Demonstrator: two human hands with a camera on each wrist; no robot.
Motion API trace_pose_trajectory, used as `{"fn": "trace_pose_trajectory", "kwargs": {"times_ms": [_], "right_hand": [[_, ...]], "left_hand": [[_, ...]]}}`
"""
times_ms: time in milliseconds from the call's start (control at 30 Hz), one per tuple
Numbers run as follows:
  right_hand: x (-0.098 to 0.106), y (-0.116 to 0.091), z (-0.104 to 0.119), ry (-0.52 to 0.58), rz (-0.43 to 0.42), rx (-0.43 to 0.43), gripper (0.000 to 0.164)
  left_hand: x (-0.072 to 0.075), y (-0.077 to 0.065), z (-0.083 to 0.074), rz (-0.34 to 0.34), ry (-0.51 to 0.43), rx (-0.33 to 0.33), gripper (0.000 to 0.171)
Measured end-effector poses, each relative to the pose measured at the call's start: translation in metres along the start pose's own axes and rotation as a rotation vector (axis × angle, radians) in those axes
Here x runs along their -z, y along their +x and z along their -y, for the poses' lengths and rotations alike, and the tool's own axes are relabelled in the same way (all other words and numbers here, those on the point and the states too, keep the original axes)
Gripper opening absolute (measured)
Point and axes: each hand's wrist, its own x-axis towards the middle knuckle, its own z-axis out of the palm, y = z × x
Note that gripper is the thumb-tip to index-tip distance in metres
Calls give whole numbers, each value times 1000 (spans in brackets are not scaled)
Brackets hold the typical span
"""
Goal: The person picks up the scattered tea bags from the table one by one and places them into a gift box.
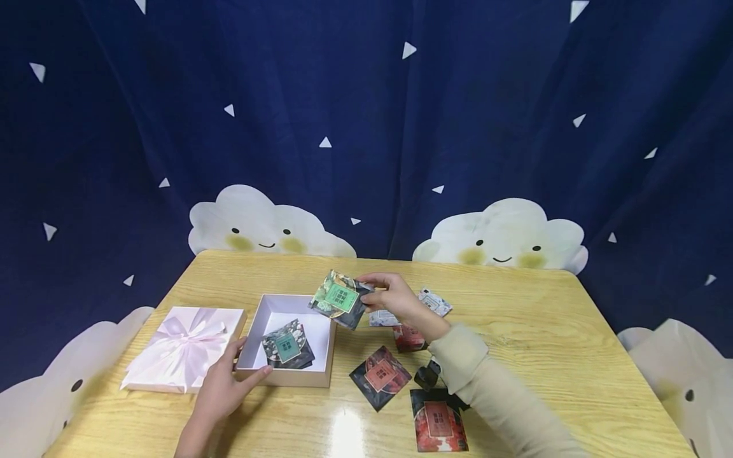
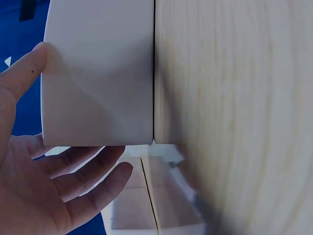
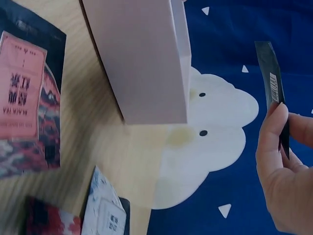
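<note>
My right hand (image 1: 395,298) pinches a dark tea sachet (image 1: 338,296) with a green label by its right edge, holding it over the far right corner of an open white box (image 1: 331,346). Edge-on in the right wrist view, the held sachet (image 3: 270,73) shows a barcode on its back. Inside the box lie dark sachets (image 1: 288,345), the top one with a teal label. My left hand (image 1: 220,388) rests at the box's near left corner. Its thumb touches the front wall's top edge, and its other fingers extend loosely along the left side (image 2: 98,171).
A pale pink lid (image 1: 183,350) with a ribbon bow lies left of the box. Right of the box are red-labelled black tea sachets (image 1: 380,378), (image 1: 439,423), a white patterned sachet (image 1: 435,302) and a small black object (image 1: 426,375). A dark blue curtain (image 1: 366,127) hangs behind the table.
</note>
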Motion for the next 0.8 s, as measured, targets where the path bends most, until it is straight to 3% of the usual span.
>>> {"fn": "trace_pose_trajectory", "kwargs": {"times_ms": [500,800], "right_hand": [[-41,21,-22,17,31,-43,37],[-68,21,-31,22,80,-89,39]], "left_hand": [[-1,0,1,-26,1,-23,76],[-2,-1,2,-31,-4,-24,75]]}}
